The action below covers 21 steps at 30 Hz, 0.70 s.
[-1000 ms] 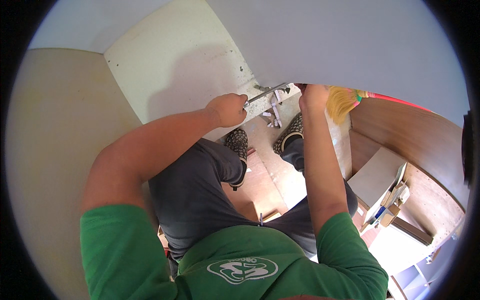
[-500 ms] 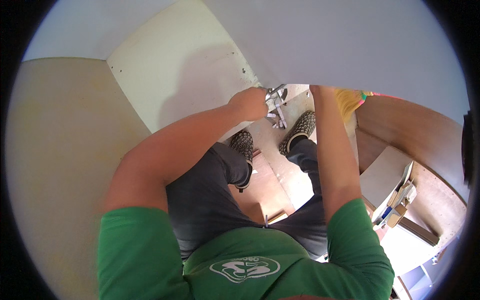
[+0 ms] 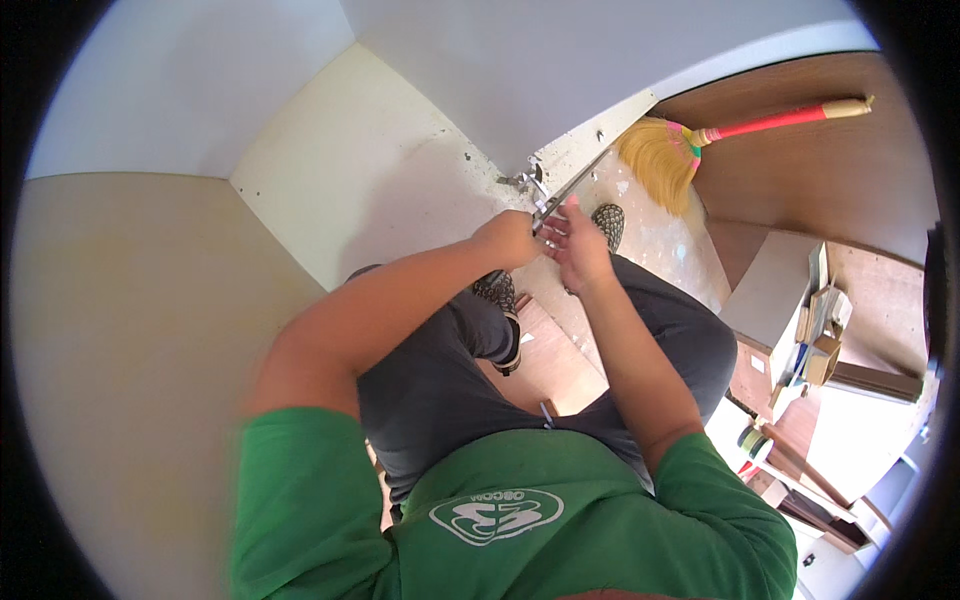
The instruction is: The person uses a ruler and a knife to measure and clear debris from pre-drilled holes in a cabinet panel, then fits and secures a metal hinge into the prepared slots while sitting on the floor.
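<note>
My left hand point(image 3: 508, 240) is closed around the near end of a long, thin dark metal tool point(image 3: 582, 178). The tool slants up and away to the right; its exact kind is unclear. Close beside it, my right hand point(image 3: 584, 250) is held palm up, fingers apart and slightly bent near the left hand and the tool's near end. Just beyond the hands, small grey and white pieces point(image 3: 532, 182) lie at the lower corner of a large pale panel point(image 3: 520, 80).
A broom point(image 3: 655, 160) with straw bristles and a red handle leans by a brown board point(image 3: 800, 150) at the far right. Boxes and loose pieces point(image 3: 820, 320) stand on the right. A tan panel point(image 3: 130, 330) rises on my left. My patterned shoes point(image 3: 495, 290) rest below.
My right hand has come out from behind the pale panel and moved left beside my left hand. The tool now points to the upper right. My view has shifted, showing the whole broom.
</note>
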{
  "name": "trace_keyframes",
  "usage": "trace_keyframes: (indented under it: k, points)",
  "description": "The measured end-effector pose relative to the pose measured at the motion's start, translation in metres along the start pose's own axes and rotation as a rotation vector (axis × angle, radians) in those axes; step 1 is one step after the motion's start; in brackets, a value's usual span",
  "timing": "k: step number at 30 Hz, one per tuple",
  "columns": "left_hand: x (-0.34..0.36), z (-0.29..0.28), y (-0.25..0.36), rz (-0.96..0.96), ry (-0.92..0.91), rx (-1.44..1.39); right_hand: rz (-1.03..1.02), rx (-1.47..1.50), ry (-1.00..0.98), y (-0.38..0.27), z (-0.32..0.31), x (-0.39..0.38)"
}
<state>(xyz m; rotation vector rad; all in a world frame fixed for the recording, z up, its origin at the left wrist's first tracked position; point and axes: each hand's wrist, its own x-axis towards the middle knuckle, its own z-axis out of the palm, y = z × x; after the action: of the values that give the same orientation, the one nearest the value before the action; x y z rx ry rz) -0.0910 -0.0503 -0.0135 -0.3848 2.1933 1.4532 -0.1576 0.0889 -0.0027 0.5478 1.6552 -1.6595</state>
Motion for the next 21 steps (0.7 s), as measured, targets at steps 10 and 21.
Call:
trace_keyframes:
  k: [10,21]
  points:
    - [0.016,0.089,0.011,-0.006,0.065,0.016,-0.09,0.009,0.052,0.03,-0.042,0.009]
    - [-0.136,0.046,0.047,0.058,0.8,-0.064,-0.084,0.205,-0.06,0.022,0.009,-0.023]
